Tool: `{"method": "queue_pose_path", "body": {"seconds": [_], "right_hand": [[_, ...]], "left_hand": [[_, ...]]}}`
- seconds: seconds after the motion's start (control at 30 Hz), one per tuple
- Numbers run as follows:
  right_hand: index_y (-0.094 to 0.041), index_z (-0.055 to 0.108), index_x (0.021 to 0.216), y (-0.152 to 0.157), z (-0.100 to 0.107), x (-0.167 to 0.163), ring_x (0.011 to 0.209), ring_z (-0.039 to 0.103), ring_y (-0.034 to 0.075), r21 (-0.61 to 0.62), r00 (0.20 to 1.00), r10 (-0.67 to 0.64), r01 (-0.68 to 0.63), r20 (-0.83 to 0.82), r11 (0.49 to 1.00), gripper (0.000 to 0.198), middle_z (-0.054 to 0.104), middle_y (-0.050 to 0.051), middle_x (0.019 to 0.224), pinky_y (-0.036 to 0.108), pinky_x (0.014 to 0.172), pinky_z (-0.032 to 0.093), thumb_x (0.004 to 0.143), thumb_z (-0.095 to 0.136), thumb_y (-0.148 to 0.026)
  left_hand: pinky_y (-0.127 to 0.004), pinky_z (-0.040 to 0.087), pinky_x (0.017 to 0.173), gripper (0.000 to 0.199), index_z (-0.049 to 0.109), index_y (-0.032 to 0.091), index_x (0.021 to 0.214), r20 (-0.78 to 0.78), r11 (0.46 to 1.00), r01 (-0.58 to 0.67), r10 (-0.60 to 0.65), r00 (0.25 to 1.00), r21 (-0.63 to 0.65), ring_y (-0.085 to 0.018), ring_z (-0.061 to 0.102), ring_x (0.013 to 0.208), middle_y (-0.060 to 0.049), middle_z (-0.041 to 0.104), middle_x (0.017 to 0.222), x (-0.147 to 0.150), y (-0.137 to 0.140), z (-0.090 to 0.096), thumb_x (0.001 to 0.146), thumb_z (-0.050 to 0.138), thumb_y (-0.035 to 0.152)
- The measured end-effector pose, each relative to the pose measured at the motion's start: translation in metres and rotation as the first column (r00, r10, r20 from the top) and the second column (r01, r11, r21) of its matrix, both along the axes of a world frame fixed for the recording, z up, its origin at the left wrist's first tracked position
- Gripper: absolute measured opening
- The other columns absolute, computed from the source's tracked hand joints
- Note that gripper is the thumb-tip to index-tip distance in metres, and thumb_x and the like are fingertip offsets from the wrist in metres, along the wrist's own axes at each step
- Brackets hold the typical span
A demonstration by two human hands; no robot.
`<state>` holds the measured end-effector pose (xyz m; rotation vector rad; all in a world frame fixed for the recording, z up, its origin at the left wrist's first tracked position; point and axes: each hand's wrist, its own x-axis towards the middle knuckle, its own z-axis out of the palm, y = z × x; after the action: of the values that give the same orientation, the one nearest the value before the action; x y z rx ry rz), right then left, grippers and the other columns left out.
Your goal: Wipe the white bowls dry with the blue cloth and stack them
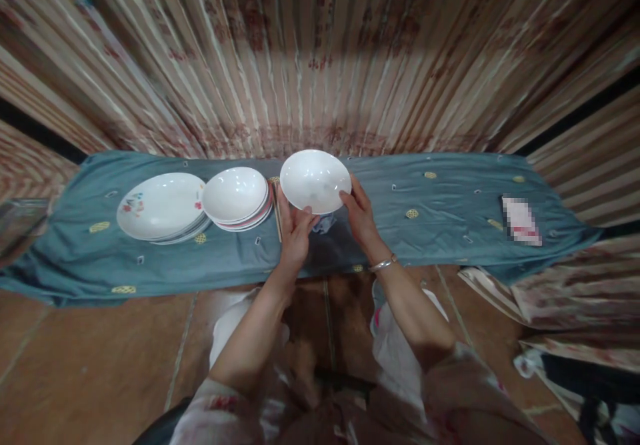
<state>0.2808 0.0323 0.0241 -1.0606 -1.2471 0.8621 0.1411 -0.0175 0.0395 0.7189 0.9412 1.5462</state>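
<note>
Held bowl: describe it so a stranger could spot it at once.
Start at the long blue-green cloth and find the stack of bowls on its left half. The bowl is just right of that stack, plain white inside, between the left hand and the right hand. Unlike the stacked ones, it alone is in someone's hands.

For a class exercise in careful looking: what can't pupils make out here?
All in the head view:
Underside of the held bowl: faces away from the camera.
Fronts of the lower plates: covered by the top plate.
Bluish patch: dim, partly hidden by the bowl.
Flat item at right: blurred into blocks.
</note>
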Motion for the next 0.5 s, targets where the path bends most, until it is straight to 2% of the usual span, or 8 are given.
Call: {"method": "queue_pose_path", "body": {"seconds": [0.13, 0.2, 0.27, 0.37, 0.5], "right_hand": [[-0.023, 0.060, 0.140, 0.004, -0.021, 0.012, 0.143, 0.051, 0.023, -0.066, 1.000, -0.007, 0.008, 0.002, 0.998, 0.063, 0.058, 0.008, 0.152, 0.045, 0.123, 0.039, 0.093, 0.050, -0.063], [-0.021, 0.061, 0.139, 0.006, -0.035, 0.019, 0.142, 0.053, 0.024, -0.132, 1.000, -0.001, -0.001, -0.010, 0.991, 0.063, 0.058, 0.010, 0.152, 0.047, 0.121, 0.041, 0.095, 0.044, -0.062], [-0.020, 0.065, 0.133, 0.008, -0.048, 0.023, 0.135, 0.059, 0.025, -0.189, 1.000, 0.024, -0.022, 0.011, 0.982, 0.057, 0.065, 0.011, 0.144, 0.049, 0.118, 0.043, 0.094, 0.048, -0.058], [-0.022, 0.067, 0.128, 0.005, -0.059, 0.023, 0.130, 0.062, 0.026, -0.157, 0.984, 0.087, -0.063, 0.153, 0.986, 0.048, 0.070, 0.010, 0.136, 0.049, 0.116, 0.045, 0.089, 0.061, -0.050], [-0.022, 0.067, 0.122, -0.003, -0.057, 0.011, 0.128, 0.063, 0.028, -0.122, 0.918, 0.154, -0.117, 0.365, 0.986, 0.044, 0.068, 0.011, 0.137, 0.045, 0.112, 0.047, 0.082, 0.074, -0.039]], "left_hand": [[-0.044, 0.062, 0.097, 0.101, 0.020, 0.045, 0.162, 0.071, 0.995, 0.023, -0.016, 0.997, -0.095, -0.025, 0.074, 0.112, -0.001, 0.064, 0.142, 0.002, 0.008, -0.001, 0.081, 0.076, 0.028], [-0.046, 0.063, 0.096, 0.098, 0.025, 0.046, 0.160, 0.069, 0.994, 0.042, -0.035, 0.997, -0.101, -0.026, 0.074, 0.109, -0.001, 0.063, 0.144, 0.001, 0.011, 0.000, 0.079, 0.076, 0.028], [-0.048, 0.063, 0.095, 0.095, 0.031, 0.045, 0.158, 0.079, 0.994, 0.058, -0.050, 0.996, -0.095, -0.027, 0.074, 0.110, -0.001, 0.058, 0.151, -0.001, 0.014, 0.001, 0.077, 0.076, 0.025], [-0.048, 0.064, 0.095, 0.090, 0.037, 0.044, 0.155, 0.072, 0.993, 0.074, -0.068, 0.995, -0.090, -0.027, 0.073, 0.111, 0.000, 0.052, 0.156, -0.001, 0.016, 0.002, 0.075, 0.073, 0.024], [-0.048, 0.063, 0.096, 0.086, 0.040, 0.046, 0.152, 0.029, 0.993, 0.080, -0.078, 0.997, -0.087, -0.028, 0.071, 0.116, 0.001, 0.050, 0.158, 0.001, 0.018, 0.001, 0.075, 0.072, 0.025]]}}
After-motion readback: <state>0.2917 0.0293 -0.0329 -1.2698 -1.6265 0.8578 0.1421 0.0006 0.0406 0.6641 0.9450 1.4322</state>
